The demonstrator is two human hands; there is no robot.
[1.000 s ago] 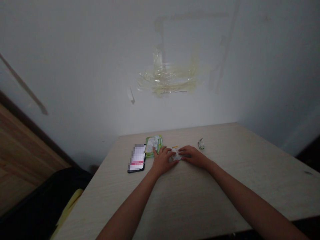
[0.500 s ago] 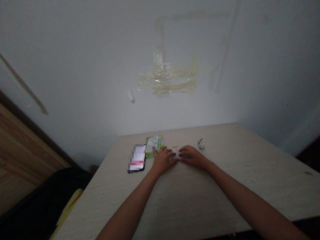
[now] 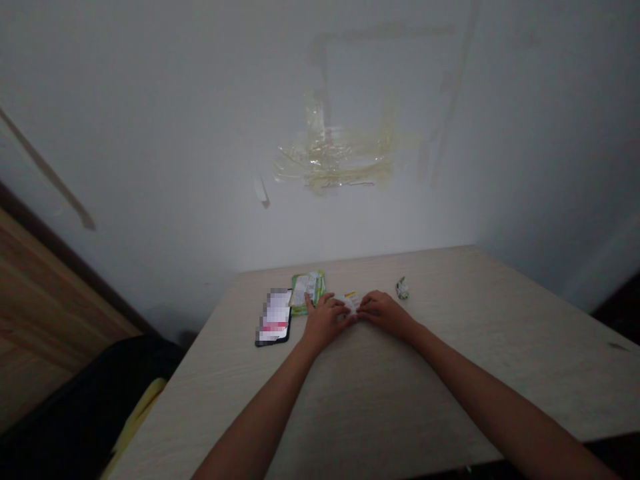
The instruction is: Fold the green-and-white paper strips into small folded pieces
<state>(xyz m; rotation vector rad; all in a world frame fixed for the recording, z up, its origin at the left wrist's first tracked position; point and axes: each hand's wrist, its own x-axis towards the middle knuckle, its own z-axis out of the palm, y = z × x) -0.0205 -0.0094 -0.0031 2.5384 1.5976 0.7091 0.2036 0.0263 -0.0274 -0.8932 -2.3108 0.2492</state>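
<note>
A small whitish printed sheet (image 3: 351,303) with a yellow strip along its far edge lies on the table between my hands. My left hand (image 3: 326,323) rests over its left part, thumb and fingertips pressing on it, with the outer fingers spread towards a green packet. At the near right edge my right hand (image 3: 389,313) has its fingers drawn together on the sheet. Part of the sheet is hidden under the fingers. The green-and-white packet (image 3: 306,288), printed with a pale text panel, lies just beyond my left hand.
A phone (image 3: 275,317) with a lit, blurred screen lies left of the green packet, touching it or nearly so. A crumpled green-and-white wrapper (image 3: 403,289) sits beyond my right hand. The pale wooden table (image 3: 480,300) meets a wall (image 3: 200,167) with peeling clear tape (image 3: 340,160).
My right hand's fingers have shifted slightly and drawn closer together at the sheet's near edge, leaving more of the sheet showing. The left hand, phone, packet and wrapper stay put.
</note>
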